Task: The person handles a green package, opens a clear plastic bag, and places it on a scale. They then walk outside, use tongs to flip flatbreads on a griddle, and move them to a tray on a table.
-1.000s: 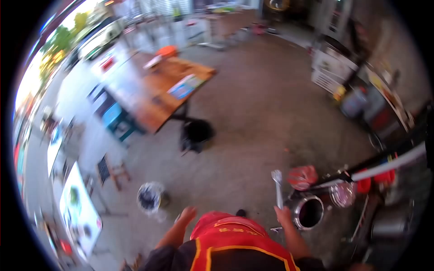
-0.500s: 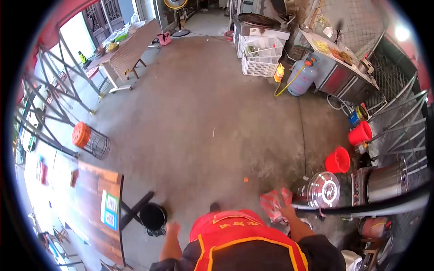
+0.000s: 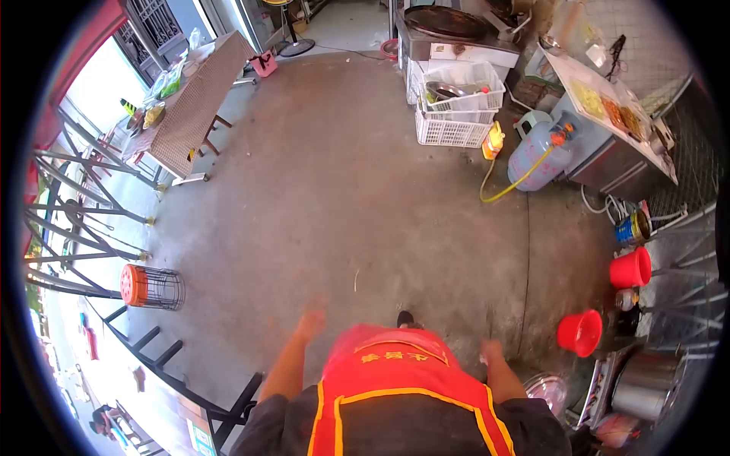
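My left hand [image 3: 310, 324] is held out over the concrete floor, left of the red apron [image 3: 395, 365] with yellow trim that I wear. It is smeared by motion, and I see nothing in it. My right hand [image 3: 491, 351] hangs low on the other side of the apron. Its fingers are too indistinct to read, with a small pale patch at their edge. Below and right of that hand is a clear round lid [image 3: 547, 391], partly behind my sleeve. A dark shoe [image 3: 405, 318] shows beyond the apron.
At right stand red buckets [image 3: 579, 333], a large metal pot [image 3: 646, 387] and a gas cylinder [image 3: 541, 156] with a yellow hose. White crates [image 3: 456, 125] sit ahead by a griddle [image 3: 445, 21]. Leftward are a stool [image 3: 150, 286], a table [image 3: 152, 403] and metal framing [image 3: 84, 190].
The view has moved forward past the wooden table and lid. A red and white plastic bag at my right hand earlier no longer shows. My left hand has swung forward.
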`<state>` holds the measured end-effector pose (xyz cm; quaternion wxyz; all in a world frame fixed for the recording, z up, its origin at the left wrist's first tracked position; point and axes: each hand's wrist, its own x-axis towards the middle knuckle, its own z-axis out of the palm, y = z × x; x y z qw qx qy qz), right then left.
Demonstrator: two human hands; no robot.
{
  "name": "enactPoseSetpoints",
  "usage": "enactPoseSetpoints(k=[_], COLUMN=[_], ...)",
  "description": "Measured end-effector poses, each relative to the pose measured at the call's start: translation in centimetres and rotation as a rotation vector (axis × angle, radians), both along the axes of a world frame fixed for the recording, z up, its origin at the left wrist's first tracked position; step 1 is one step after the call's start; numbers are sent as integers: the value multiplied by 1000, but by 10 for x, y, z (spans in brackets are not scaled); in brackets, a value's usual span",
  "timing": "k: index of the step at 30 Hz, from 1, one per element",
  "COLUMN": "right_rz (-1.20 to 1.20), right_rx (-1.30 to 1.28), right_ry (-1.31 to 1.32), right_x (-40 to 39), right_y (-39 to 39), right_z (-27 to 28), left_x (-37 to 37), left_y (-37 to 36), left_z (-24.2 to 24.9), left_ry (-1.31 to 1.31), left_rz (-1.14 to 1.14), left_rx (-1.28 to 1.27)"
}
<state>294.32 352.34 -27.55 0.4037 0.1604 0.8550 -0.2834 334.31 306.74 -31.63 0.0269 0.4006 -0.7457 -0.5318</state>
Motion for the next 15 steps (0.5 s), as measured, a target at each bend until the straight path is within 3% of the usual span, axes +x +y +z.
enactPoseSetpoints(k=[1,2,3,4,5,7,9,14,15], right_rz=[-63,107,138,152,156,261,253,153,138], right_rx=[-72,-20,-145,-123,-197,-261,-361,-264,-257], right_ry=[54,110,202,347,358,733,844,614,590], right_x=[-43,-75,-114,-143,-172,-234,-287,-382,-403], right_y=[-42,-120,-157,-210,-266,-347,-423,-576,-601], right_z=[-23,51,22,28,52,17,9,64,73], left_x=[4,9,12,18,24,27,5,-156,-215], left_y=[3,6,9,9,5,-17,-59,-273,-321], left_z=[1,1,3,12,13,2,-13,-49,-37], left_ry=[-292,-583,-786,-838,-846,-839,-833,-650,-642], left_rz=[-206,-500,-805,-856,-786,-578,-498,-552,-432], left_rx=[-75,-196,-290,-279,-236,-129,-111,-491,-455])
